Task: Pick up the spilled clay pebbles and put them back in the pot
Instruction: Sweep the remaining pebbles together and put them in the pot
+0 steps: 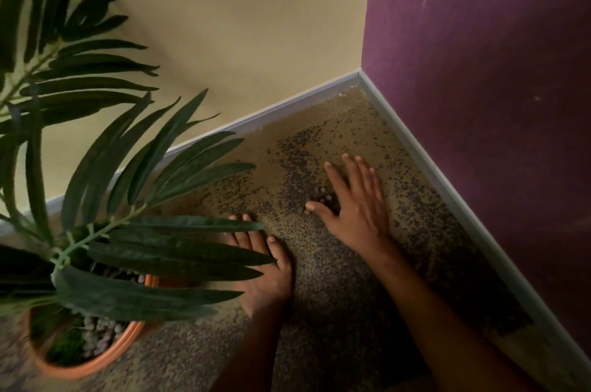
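An orange pot stands at the lower left, holding a dark green leafy plant and pale clay pebbles. A small heap of spilled brown pebbles lies on the speckled carpet near the room corner. My right hand lies flat on the carpet with fingers spread, the heap between its thumb and index finger. My left hand rests flat on the carpet right of the pot, fingers apart, partly hidden under leaves. Neither hand holds anything.
A cream wall and a purple wall meet in a corner, with a grey skirting board along both. Long leaves hang over the carpet between the pot and my left hand.
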Demonstrator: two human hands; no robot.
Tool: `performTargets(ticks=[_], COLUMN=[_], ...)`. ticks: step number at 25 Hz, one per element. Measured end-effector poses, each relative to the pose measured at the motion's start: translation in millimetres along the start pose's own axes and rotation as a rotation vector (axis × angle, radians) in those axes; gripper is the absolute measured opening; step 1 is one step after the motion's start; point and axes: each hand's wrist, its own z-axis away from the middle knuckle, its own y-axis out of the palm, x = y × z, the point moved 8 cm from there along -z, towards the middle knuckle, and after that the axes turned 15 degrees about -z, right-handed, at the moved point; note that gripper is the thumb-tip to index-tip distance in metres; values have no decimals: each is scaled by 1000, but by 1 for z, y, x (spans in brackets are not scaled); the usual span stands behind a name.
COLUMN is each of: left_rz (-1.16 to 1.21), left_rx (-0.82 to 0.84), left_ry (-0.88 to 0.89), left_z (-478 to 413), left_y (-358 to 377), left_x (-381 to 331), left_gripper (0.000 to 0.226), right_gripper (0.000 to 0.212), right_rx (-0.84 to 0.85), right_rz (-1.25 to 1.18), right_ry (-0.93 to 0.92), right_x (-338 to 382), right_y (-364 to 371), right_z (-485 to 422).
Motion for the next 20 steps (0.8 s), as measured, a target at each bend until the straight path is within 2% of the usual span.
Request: performTargets(ticks=[2,5,8,10,14,18,20], left_rz=[-13,21,37,61,70,127,147], left_rx=[12,21,56,78,112,353,269], left_ry=[25,25,25,34,74,65,144], left_z=[1,2,3,2,2,14,27], left_y=[1,-1,1,4,7,8,-7], left_x=[-2,-2,-1,0,4,14,17], left_gripper=[66,64,66,70,71,68,62], right_gripper=[99,87,55,43,29,23,23], right_rx=[136,239,152,118,81,111,122], right_rz=[22,-41,-130,-140,-144,-114,-95], right_ry=[-13,-205,-282,-322,-327,-297,-270], right_x=[2,36,51,54,55,56,55], right_y=[16,40,38,33,24,17,11], right_z=[-1,4,9,14,32,60,71])
